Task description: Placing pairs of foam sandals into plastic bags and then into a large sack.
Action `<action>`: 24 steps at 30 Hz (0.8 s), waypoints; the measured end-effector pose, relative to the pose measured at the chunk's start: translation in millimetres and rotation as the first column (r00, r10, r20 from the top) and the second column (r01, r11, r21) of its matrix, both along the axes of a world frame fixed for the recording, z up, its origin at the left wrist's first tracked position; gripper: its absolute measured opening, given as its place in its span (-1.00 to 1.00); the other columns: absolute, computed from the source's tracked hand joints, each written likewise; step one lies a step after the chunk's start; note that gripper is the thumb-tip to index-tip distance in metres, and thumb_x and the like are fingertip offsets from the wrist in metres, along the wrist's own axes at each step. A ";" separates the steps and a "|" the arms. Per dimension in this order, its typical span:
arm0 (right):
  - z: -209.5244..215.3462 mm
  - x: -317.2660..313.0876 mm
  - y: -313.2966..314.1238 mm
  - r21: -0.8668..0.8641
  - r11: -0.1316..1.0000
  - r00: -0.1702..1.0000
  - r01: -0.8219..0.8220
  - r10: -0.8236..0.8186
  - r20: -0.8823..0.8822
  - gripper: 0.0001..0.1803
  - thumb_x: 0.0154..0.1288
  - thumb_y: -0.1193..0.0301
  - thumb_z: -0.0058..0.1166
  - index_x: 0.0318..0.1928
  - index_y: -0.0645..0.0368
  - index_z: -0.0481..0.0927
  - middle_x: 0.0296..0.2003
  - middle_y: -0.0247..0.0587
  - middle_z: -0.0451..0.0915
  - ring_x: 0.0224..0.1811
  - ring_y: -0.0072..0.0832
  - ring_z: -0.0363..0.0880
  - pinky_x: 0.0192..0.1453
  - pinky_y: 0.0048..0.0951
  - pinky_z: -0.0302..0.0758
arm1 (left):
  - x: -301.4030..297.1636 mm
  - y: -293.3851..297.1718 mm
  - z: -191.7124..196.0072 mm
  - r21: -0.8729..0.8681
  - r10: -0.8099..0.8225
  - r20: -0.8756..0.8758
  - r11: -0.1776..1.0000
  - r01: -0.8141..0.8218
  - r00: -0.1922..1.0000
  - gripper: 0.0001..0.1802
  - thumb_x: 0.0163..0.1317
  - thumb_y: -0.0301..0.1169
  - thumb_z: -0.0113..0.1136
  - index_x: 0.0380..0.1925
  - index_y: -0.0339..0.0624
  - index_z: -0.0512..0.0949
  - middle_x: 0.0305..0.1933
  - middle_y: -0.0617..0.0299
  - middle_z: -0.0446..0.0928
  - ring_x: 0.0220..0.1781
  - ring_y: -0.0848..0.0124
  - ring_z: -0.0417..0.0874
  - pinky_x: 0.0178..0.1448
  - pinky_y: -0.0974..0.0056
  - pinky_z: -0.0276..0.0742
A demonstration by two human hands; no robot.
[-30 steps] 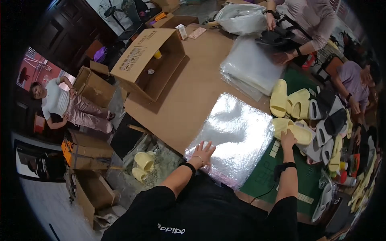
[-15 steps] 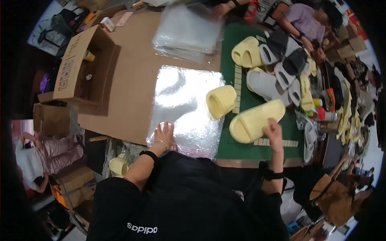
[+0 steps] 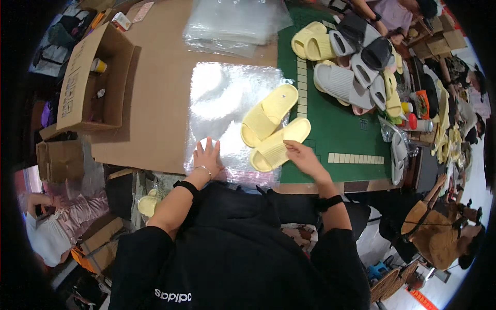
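Note:
Two pale yellow slippers rest over the right part of a stack of clear, shiny plastic bags [image 3: 214, 103]. The farther slipper [image 3: 258, 121] lies slanted with its heel toward the far right. Beside it, the nearer slipper [image 3: 271, 155] touches or partly overlaps it at a similar slant. My right hand [image 3: 305, 157] pinches the near edge of that slipper. My left hand [image 3: 208, 159] lies flat on the near left corner of the bag stack, fingers spread, holding nothing.
A green mat [image 3: 341, 139] at the right bears a heap of yellow, grey and black slippers [image 3: 343, 82]. An open cardboard box [image 3: 77, 88] stands at the left. More clear bags [image 3: 232, 26] lie at the back. Another person's hand [image 3: 395, 36] is beyond the heap.
My right hand has brought its slipper leftward from the green mat to beside the other one on the bags. That other slipper has shifted left and now lies flat. My left hand stays spread.

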State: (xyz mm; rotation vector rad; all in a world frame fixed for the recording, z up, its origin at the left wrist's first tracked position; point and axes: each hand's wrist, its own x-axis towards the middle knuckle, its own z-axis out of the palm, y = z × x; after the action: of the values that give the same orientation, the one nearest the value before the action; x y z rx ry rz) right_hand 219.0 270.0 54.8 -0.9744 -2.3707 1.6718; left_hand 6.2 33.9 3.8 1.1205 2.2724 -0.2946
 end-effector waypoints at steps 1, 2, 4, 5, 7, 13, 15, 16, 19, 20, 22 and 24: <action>1.3 -0.4 3.4 -0.084 0.995 0.995 0.060 -0.066 -0.072 -0.71 0.06 0.50 0.00 -0.15 0.30 0.47 -0.28 0.02 0.54 -0.23 -0.13 0.52 -0.13 -0.33 0.44 | -1.1 0.8 7.3 -0.006 0.017 -0.007 1.000 -0.017 1.000 -0.04 -0.09 -0.08 0.26 0.28 0.12 -0.05 0.38 0.09 -0.22 0.35 -0.12 -0.15 0.28 -0.12 0.01; -10.8 1.3 19.8 0.256 0.967 1.000 0.015 -0.018 0.006 -0.56 -0.03 0.50 0.12 -0.04 0.24 0.43 -0.14 0.00 0.49 -0.05 -0.11 0.43 0.04 -0.29 0.36 | -3.9 3.3 15.1 0.002 -0.013 0.040 1.000 0.013 0.999 -0.04 -0.09 -0.06 0.27 0.28 0.12 -0.04 0.39 0.11 -0.21 0.36 -0.08 -0.15 0.28 -0.12 0.01; 2.1 -15.8 31.3 0.620 0.755 0.977 -0.215 0.157 0.147 -0.35 -0.17 0.48 0.22 0.07 0.10 0.36 0.17 -0.20 0.23 0.22 -0.08 0.09 0.28 -0.11 0.03 | -17.3 -6.7 20.0 0.107 -0.179 0.094 0.980 0.169 0.979 -0.10 -0.08 -0.04 0.24 0.26 0.16 0.01 0.38 0.15 -0.13 0.36 -0.03 -0.09 0.31 -0.10 -0.01; 7.2 -29.6 31.5 0.677 0.657 0.944 -0.330 0.225 0.241 -0.30 -0.20 0.46 0.23 0.08 0.07 0.34 0.23 -0.27 0.15 0.27 -0.08 -0.01 0.32 -0.04 -0.07 | -22.6 -14.3 19.1 0.091 -0.160 0.089 0.984 0.152 0.983 -0.10 -0.08 -0.04 0.24 0.26 0.16 0.01 0.38 0.15 -0.13 0.36 -0.03 -0.09 0.31 -0.10 -0.01; -5.5 -53.4 26.4 0.686 0.603 0.911 -0.407 0.322 0.257 -0.32 -0.22 0.46 0.23 0.06 0.07 0.35 0.23 -0.29 0.14 0.27 -0.10 -0.01 0.31 0.01 -0.07 | -29.7 -20.2 18.7 0.171 -0.397 -0.093 0.897 0.407 0.913 -0.09 -0.11 -0.06 0.27 0.26 0.18 0.02 0.38 0.19 -0.12 0.37 0.02 -0.10 0.33 -0.08 -0.06; -71.9 -65.1 23.4 0.604 0.756 0.950 -0.250 0.311 0.004 -0.54 -0.15 0.49 0.08 -0.10 0.23 0.46 0.00 0.14 0.33 0.11 -0.01 0.20 0.31 -0.04 -0.03 | -31.3 -27.3 -12.2 0.260 -0.280 -0.017 0.926 0.275 0.960 -0.28 0.07 -0.14 0.12 0.24 0.19 0.09 0.37 0.24 -0.04 0.40 0.16 -0.14 0.38 0.01 -0.13; -114.5 -14.2 40.5 0.666 0.745 0.999 0.033 -0.023 -0.023 -0.54 -0.08 0.58 -0.11 -0.04 0.31 0.38 -0.03 0.16 0.35 0.08 0.02 0.22 0.27 -0.17 0.08 | -25.3 -12.8 -25.1 0.249 -0.290 -0.042 0.924 0.291 0.956 -0.39 0.16 -0.13 -0.02 0.23 0.17 0.11 0.37 0.23 -0.04 0.40 0.14 -0.12 0.37 -0.03 -0.14; -76.9 -23.6 45.0 0.458 0.889 0.996 -0.017 -0.025 0.086 -0.56 -0.04 0.59 -0.15 -0.04 0.34 0.36 -0.08 0.19 0.40 0.02 -0.02 0.31 0.16 -0.19 0.22 | -25.0 -18.4 -28.8 0.285 -0.234 -0.077 0.926 0.246 0.969 -0.41 0.18 -0.14 -0.04 0.23 0.15 0.12 0.37 0.21 -0.03 0.40 0.14 -0.13 0.37 -0.04 -0.14; -50.7 34.1 55.8 0.286 0.914 0.957 0.288 -0.282 -0.064 -0.69 0.09 0.62 -0.23 -0.11 0.37 0.37 -0.16 0.17 0.46 -0.14 -0.05 0.43 -0.06 -0.28 0.35 | -17.1 -6.5 -18.0 0.336 -0.146 -0.094 0.926 0.170 0.985 -0.52 0.22 -0.21 -0.09 0.18 0.13 0.21 0.29 0.19 0.12 0.35 0.16 0.02 0.34 -0.03 -0.06; -40.0 48.1 37.9 0.242 0.880 0.912 0.410 -0.402 -0.083 -0.70 0.10 0.60 -0.20 -0.10 0.36 0.37 -0.14 0.16 0.44 -0.12 -0.06 0.41 -0.04 -0.27 0.34 | -10.3 -14.2 -21.4 0.402 -0.114 -0.081 0.906 0.137 0.990 -0.54 0.23 -0.24 -0.11 0.16 0.12 0.23 0.26 0.20 0.16 0.33 0.18 0.06 0.33 -0.02 -0.03; -50.8 96.0 26.5 0.230 0.809 0.840 0.541 -0.535 -0.095 -0.71 0.11 0.57 -0.17 -0.10 0.36 0.36 -0.11 0.15 0.43 -0.10 -0.07 0.40 -0.02 -0.27 0.32 | -1.5 -11.8 -31.9 0.566 -0.064 -0.073 0.819 0.094 0.995 -0.61 0.24 -0.28 -0.13 0.09 0.08 0.30 0.15 0.22 0.30 0.26 0.19 0.18 0.29 0.01 0.05; -116.3 159.0 46.3 0.588 0.731 0.837 0.345 -0.523 0.159 -0.68 0.11 0.54 -0.11 -0.08 0.36 0.34 -0.10 0.10 0.40 -0.07 -0.06 0.36 0.04 -0.24 0.27 | 3.2 -9.0 -35.7 0.615 -0.024 -0.057 0.787 0.054 0.998 -0.63 0.24 -0.29 -0.12 0.07 0.05 0.32 0.11 0.21 0.34 0.23 0.18 0.23 0.28 0.02 0.06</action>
State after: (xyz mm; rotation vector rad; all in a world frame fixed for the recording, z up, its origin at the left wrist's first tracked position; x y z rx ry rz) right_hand 378.0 316.3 -61.4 -1.5964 -2.3024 0.6485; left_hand 9.5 24.9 -31.9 1.4844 2.4580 0.4615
